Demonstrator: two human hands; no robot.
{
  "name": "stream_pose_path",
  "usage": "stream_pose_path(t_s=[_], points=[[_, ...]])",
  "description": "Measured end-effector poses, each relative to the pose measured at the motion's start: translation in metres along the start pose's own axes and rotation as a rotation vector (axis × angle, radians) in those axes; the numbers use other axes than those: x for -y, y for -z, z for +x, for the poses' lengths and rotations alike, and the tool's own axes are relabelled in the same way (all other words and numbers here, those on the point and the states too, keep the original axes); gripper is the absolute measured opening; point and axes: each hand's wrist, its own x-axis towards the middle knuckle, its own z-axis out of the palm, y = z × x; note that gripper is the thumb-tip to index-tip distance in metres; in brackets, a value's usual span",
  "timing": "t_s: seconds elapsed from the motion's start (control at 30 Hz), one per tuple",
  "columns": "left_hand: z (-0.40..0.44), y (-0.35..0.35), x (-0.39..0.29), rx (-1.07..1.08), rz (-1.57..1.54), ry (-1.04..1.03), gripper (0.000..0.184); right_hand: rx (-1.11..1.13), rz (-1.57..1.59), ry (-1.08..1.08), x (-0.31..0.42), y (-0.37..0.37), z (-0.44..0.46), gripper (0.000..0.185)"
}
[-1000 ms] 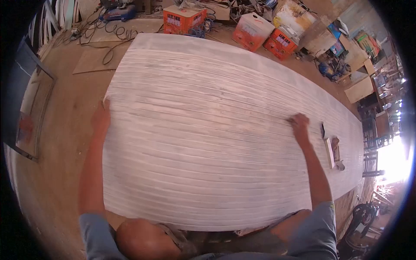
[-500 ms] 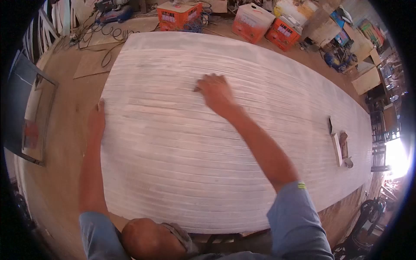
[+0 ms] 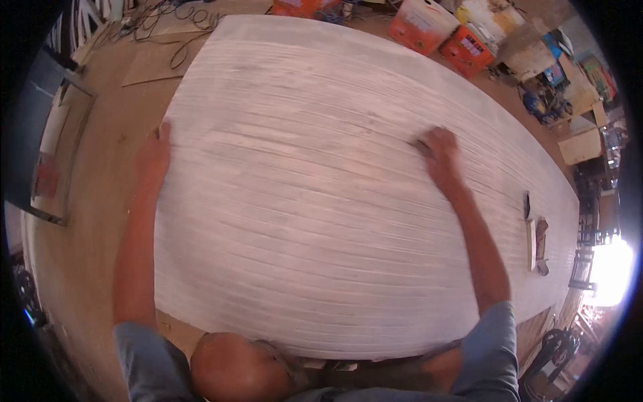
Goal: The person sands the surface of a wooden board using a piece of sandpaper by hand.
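Observation:
A large whitish panel (image 3: pixel 315 201) with many shallow grooves running across it fills the middle of the view. My left hand (image 3: pixel 155 151) is closed over its left edge, thumb uppermost. Over the right part of the panel, my right hand (image 3: pixel 442 151) presses down, slightly blurred, with curled fingers. A small dark flat piece (image 3: pixel 419 145), resembling sandpaper, shows at its fingertips; most of it is hidden.
On the panel's right end lie a dark thin blade-like thing (image 3: pixel 527 204), a white strip (image 3: pixel 532 244) and a brown tool (image 3: pixel 542 234). Orange boxes (image 3: pixel 467 50) stand beyond the far edge. A loose cable (image 3: pixel 179 57) lies on the floor at upper left.
My right hand has swept to the right across the panel, still with the dark piece. My left hand stays at the left edge. The view has tilted downward a little.

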Motion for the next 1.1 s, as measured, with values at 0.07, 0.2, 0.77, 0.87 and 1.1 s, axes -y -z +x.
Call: stream_pose_path(t_s=[0.07,0.2,0.77,0.87,1.1], points=[[0.001,0.004,0.002,-0.001,0.005,-0.034,0.072,0.058,0.061,0.037,0.076,-0.052,0.07,0.008],[0.008,0.001,0.01,0.004,-0.041,-0.029,0.071,-0.002,0.182,0.12,0.216,-0.108,0.174,0.019],[0.017,-0.014,0.03,-0.004,-0.124,-0.126,0.058,0.072,0.013,0.014,0.043,-0.022,0.044,0.01],[0.016,-0.013,0.027,-0.012,-0.11,-0.126,0.057,0.042,0.248,0.17,0.171,-0.096,0.155,0.011],[0.02,-0.01,0.026,0.017,-0.157,-0.126,0.058,0.05,0.261,0.172,0.316,-0.158,0.272,0.013]])
